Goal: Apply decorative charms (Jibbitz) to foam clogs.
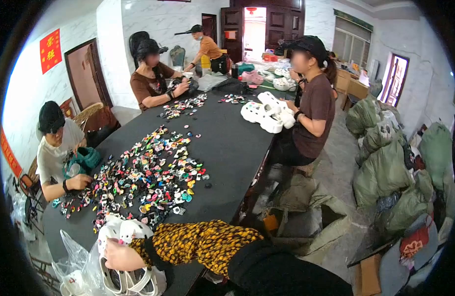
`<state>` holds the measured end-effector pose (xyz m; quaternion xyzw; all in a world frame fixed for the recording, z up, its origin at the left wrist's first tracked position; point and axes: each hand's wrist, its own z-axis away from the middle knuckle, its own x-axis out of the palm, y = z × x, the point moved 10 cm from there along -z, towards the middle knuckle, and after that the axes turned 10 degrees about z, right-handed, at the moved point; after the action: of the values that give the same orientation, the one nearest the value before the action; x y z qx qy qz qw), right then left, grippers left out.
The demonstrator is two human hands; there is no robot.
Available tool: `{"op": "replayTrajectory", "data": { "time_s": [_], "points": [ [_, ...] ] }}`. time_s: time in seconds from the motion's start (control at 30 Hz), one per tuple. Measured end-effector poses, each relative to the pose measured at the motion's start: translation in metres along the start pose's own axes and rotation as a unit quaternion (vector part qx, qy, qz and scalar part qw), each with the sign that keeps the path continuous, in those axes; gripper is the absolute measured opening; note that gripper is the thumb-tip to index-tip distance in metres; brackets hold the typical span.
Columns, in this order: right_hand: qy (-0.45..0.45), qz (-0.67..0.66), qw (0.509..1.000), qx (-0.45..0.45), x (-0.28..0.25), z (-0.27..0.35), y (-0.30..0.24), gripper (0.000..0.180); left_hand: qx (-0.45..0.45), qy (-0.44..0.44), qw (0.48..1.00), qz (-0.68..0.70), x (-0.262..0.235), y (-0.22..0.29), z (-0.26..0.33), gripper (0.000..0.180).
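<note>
Your right hand (pixel 120 256) grips a white clog (pixel 120 236), fingers curled; the left is unseen, and nearby charms (pixel 148 172) could scatter if bumped.

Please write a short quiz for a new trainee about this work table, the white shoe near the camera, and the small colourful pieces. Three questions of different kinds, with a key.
1. True or false: the hand at the bottom of the picture grips a white shoe.
2. The pile of small colourful pieces lies on: A) a dark table, B) the floor, C) a cardboard box.
3. Fill the gap: the white shoes at the far end of the table lie in front of a person in a ______ shirt.

Key: 1 true; 2 A; 3 brown. The leopard-print sleeve hides which hand it is, so the quiz does not ask.
</note>
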<state>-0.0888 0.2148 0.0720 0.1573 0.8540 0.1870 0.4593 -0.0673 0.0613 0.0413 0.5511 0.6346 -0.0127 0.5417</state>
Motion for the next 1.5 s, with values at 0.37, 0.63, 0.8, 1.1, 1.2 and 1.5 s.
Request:
{"op": "replayTrajectory", "data": {
  "time_s": [0.37,0.63,0.8,1.1,1.2,1.5],
  "points": [
    [0.279,0.069,0.955,0.074,-0.112,0.055,0.092,0.013,0.118,-0.054,0.981,-0.147,0.052,-0.054,0.023,0.026],
    [0.025,-0.136,0.988,0.071,-0.075,0.134,0.237,0.012,0.063,-0.026,0.969,-0.238,0.036,0.008,0.021,0.032],
    [-0.050,0.021,0.989,0.141,-0.056,0.217,0.328,0.006,0.062,-0.031,0.962,-0.264,0.039,0.015,0.020,0.028],
    [-0.223,0.171,0.836,0.471,-0.026,0.384,0.507,0.017,0.055,-0.062,0.971,-0.224,0.042,0.038,0.012,0.025],
    [-0.238,0.004,0.808,0.539,-0.001,0.426,0.505,0.035,0.056,-0.043,0.971,-0.229,0.042,0.054,0.014,0.030],
    [0.038,0.001,0.844,0.534,-0.054,0.440,0.424,0.026,0.119,-0.049,0.987,-0.091,0.064,0.111,0.012,0.025]
  ]
}}
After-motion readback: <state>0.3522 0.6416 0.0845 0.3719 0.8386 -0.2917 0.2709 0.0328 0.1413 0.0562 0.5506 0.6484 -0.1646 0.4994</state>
